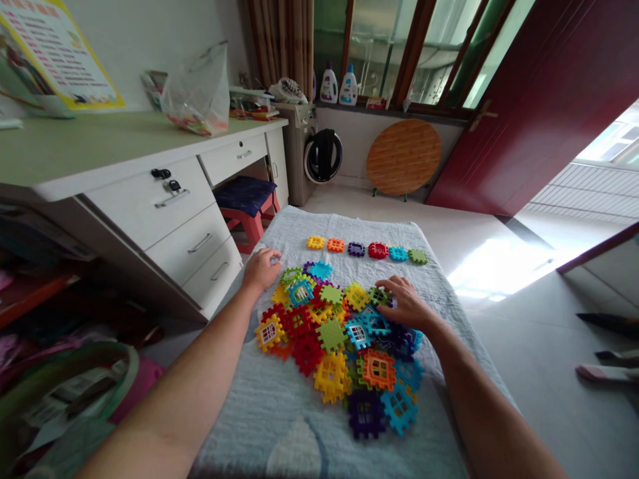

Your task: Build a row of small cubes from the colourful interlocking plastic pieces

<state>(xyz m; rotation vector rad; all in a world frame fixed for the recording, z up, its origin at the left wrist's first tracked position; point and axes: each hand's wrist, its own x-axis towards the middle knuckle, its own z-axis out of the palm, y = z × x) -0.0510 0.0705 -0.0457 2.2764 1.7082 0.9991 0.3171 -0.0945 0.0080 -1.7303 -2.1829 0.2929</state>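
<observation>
A loose heap of colourful plastic interlocking blocks with notched edges lies on a cloth-covered table (294,426). My left hand (263,269) rests on the cloth at the heap's far left, fingers apart with no block visible in them. Closest to it is a light green block (290,276). At the heap's right side, my right hand (405,301) has its thumb and forefinger apart beside a green block (379,297), seemingly touching it. Beyond the heap runs a row of several blocks, from a yellow block (315,243) to a green block (418,257).
A white desk (124,143) and a red stool (249,226) stand to the left. Behind are a washing machine (298,146) with its door ajar and a round wooden tabletop (404,156). A tub (132,366) sits low on the left, near my left forearm.
</observation>
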